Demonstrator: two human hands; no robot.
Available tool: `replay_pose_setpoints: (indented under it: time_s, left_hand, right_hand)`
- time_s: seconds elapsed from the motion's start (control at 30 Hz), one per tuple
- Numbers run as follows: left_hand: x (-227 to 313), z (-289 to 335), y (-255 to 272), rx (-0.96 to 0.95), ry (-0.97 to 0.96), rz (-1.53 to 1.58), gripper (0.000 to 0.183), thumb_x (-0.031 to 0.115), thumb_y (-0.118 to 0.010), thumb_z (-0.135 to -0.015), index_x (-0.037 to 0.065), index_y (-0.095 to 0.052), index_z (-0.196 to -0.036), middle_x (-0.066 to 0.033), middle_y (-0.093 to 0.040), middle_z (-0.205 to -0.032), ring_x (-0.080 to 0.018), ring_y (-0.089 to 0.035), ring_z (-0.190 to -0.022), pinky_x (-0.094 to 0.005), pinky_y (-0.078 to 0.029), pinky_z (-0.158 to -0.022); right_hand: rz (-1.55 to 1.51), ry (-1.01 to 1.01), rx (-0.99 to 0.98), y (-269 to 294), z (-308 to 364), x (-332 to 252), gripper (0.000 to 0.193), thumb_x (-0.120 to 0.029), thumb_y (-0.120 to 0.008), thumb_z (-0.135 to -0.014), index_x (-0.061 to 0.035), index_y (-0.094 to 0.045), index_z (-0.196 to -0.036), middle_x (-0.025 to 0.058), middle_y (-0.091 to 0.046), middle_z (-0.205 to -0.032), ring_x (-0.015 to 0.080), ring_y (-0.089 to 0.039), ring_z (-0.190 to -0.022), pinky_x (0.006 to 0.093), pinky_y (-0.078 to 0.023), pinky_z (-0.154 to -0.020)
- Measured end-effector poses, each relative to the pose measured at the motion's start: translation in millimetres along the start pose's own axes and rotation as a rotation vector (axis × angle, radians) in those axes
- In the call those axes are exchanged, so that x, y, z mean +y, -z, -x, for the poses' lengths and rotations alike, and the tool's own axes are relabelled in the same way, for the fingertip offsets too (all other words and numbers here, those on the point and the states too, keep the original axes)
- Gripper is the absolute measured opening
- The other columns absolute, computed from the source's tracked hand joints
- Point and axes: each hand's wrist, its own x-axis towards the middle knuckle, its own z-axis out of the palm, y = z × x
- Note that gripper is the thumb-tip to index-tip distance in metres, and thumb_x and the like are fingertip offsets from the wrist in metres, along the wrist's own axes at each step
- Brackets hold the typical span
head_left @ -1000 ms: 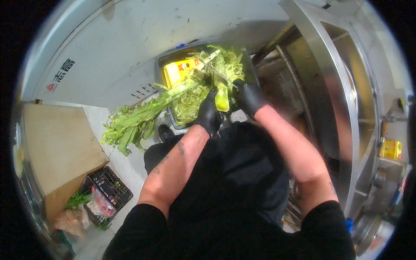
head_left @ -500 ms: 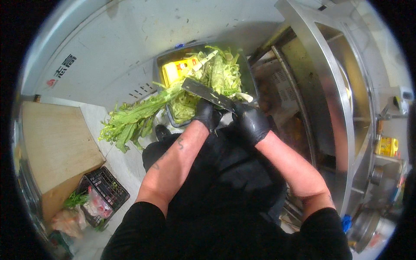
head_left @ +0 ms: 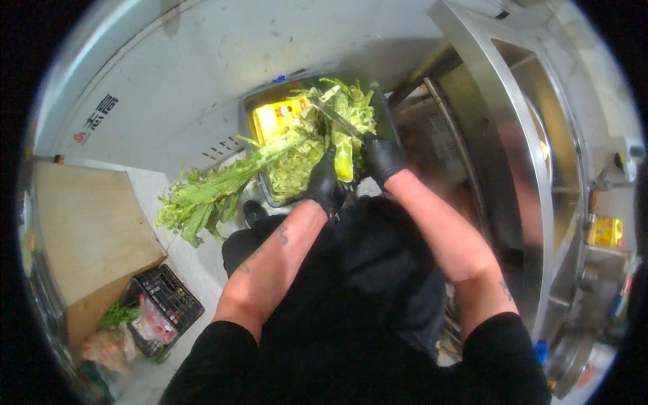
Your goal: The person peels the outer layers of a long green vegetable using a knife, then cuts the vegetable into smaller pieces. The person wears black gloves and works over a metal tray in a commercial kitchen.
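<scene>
My left hand (head_left: pixel 327 183), in a black glove, is closed around the lower end of a pale green celtuce stem (head_left: pixel 344 159). A bright, peeled-looking face of the stem shows beside the fingers. My right hand (head_left: pixel 383 160), also gloved in black, grips a cleaver (head_left: pixel 339 119), its blade seen nearly edge-on and pointing up and left across the stem. Both hands are over the near rim of a dark plastic bin (head_left: pixel 395 128). Pale green peelings (head_left: pixel 293 165) fill much of the bin, and a yellow package (head_left: pixel 277 116) sits among them. Long leafy stalks (head_left: pixel 206 192) hang over the bin's left side.
A grey-white panel (head_left: pixel 202 74) stands behind the bin. At right rises a metal-framed counter (head_left: pixel 520 135) with pipes beneath. On the left are a beige board (head_left: pixel 98 216) and a tipped black crate (head_left: pixel 172 297) with greens and plastic bags beside it. A black shoe (head_left: pixel 254 212) is next to the bin.
The cleaver has turned from showing its broad side to nearly edge-on, and my right hand has risen slightly. My left hand has come out from under the blade, and the stem's bright face now shows.
</scene>
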Motion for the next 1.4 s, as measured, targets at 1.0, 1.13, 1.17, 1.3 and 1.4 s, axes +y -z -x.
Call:
replay_pose_setpoints:
  time_s: [1.0, 1.13, 1.17, 1.3, 1.4]
  left_hand:
    - [-8.6, -2.4, 3.3, 0.132, 0.008, 0.066, 0.041, 0.033, -0.045, -0.104, 0.006, -0.049, -0.135, -0.0134, -0.059, -0.129, -0.0308, -0.06, -0.114, -0.0456, -0.052, -0.096]
    - [-7.9, -7.7, 4.3, 0.107, -0.021, 0.034, 0.042, 0.035, -0.043, -0.105, 0.006, -0.051, -0.134, -0.0143, -0.059, -0.131, -0.0306, -0.059, -0.118, -0.0471, -0.051, -0.099]
    - [-8.2, -8.3, 4.4, 0.048, -0.001, 0.034, 0.04, 0.033, -0.043, -0.105, 0.006, -0.052, -0.133, -0.0137, -0.061, -0.128, -0.0293, -0.06, -0.115, -0.0454, -0.052, -0.097]
    - [-5.3, -5.7, 6.0, 0.081, 0.069, 0.022, 0.032, 0.026, -0.043, -0.104, 0.006, -0.057, -0.126, -0.011, -0.066, -0.116, -0.0242, -0.066, -0.103, -0.0397, -0.056, -0.087]
    - [4.2, -1.0, 4.8, 0.01, 0.036, 0.031, 0.03, 0.024, -0.044, -0.103, 0.006, -0.057, -0.124, -0.0103, -0.067, -0.114, -0.0234, -0.066, -0.101, -0.0397, -0.057, -0.084]
  right_hand:
    - [-0.278, 0.146, 0.17, 25.6, 43.8, -27.5, 0.027, -0.014, -0.051, -0.09, -0.0036, -0.067, -0.109, 0.021, -0.07, -0.096, 0.039, -0.069, -0.086, 0.0459, -0.055, -0.077]
    - [-0.095, 0.149, 0.123, 3.8, 32.4, -10.6, 0.026, -0.016, -0.053, -0.09, -0.0056, -0.067, -0.11, 0.02, -0.071, -0.097, 0.0381, -0.069, -0.085, 0.0463, -0.055, -0.075]
    - [-0.074, 0.133, 0.146, -1.5, 26.6, -7.2, 0.026, -0.017, -0.053, -0.09, -0.0057, -0.068, -0.109, 0.02, -0.071, -0.098, 0.0377, -0.07, -0.086, 0.0461, -0.055, -0.075]
    - [-0.006, -0.009, 0.056, -4.6, -3.4, 3.5, 0.025, -0.017, -0.052, -0.091, -0.0064, -0.073, -0.099, 0.0214, -0.071, -0.094, 0.0376, -0.07, -0.087, 0.047, -0.055, -0.077]
    - [-0.014, -0.001, -0.061, 6.6, -12.9, 2.7, 0.023, -0.016, -0.052, -0.091, -0.0059, -0.071, -0.099, 0.0225, -0.071, -0.093, 0.0381, -0.07, -0.087, 0.0476, -0.054, -0.077]
